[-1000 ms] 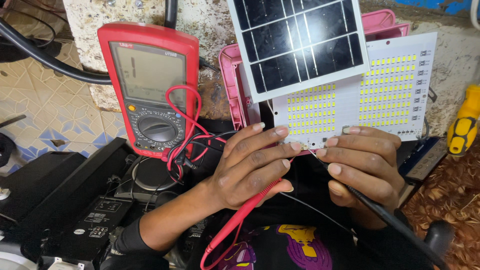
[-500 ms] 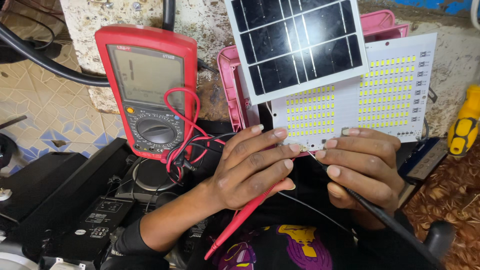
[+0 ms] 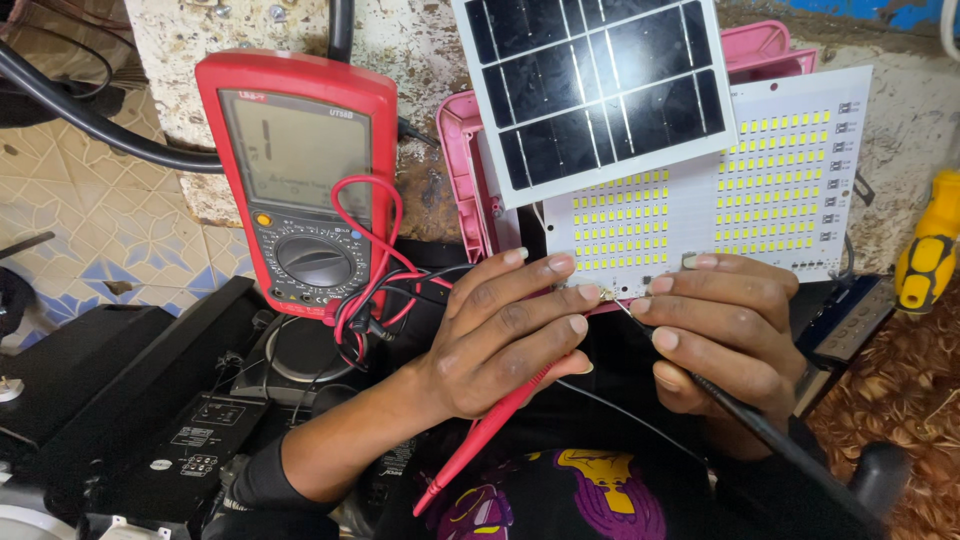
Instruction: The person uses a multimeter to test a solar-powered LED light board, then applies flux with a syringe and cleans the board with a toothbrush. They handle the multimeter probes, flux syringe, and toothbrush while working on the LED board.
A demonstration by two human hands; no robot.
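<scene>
Little has shifted since the earlier pictures: both hands are kept at the lower edge of the white light board [image 3: 745, 190], and only the red meter [image 3: 298, 180] appears a touch nearer the left edge of the view.

The left hand [image 3: 500, 335] is curled around a red probe [image 3: 490, 425], which is pinched between thumb and fingers, with its tip brought to the board's bottom edge. The right hand [image 3: 725, 335] is closed on a black probe [image 3: 740, 415], held like a pen, its thin metal point set just beside the red one.

The board is a flat, thin, stiff sheet covered in rows of small yellow light chips. It is judged to be light but fragile, with chips easily scratched, so it is best held by its bare edges. A dark, glossy solar panel [image 3: 595, 90] with thin silver lines is laid over its upper left corner, and a pink plastic case [image 3: 465, 180] is seen behind both.

The meter is a chunky red box with a grey screen and a round dial, leaning upright against a rough stone wall [image 3: 180, 60]. Red and black wires [image 3: 365, 265] are looped from its base. A yellow-handled screwdriver [image 3: 925, 245] lies at the right.
</scene>
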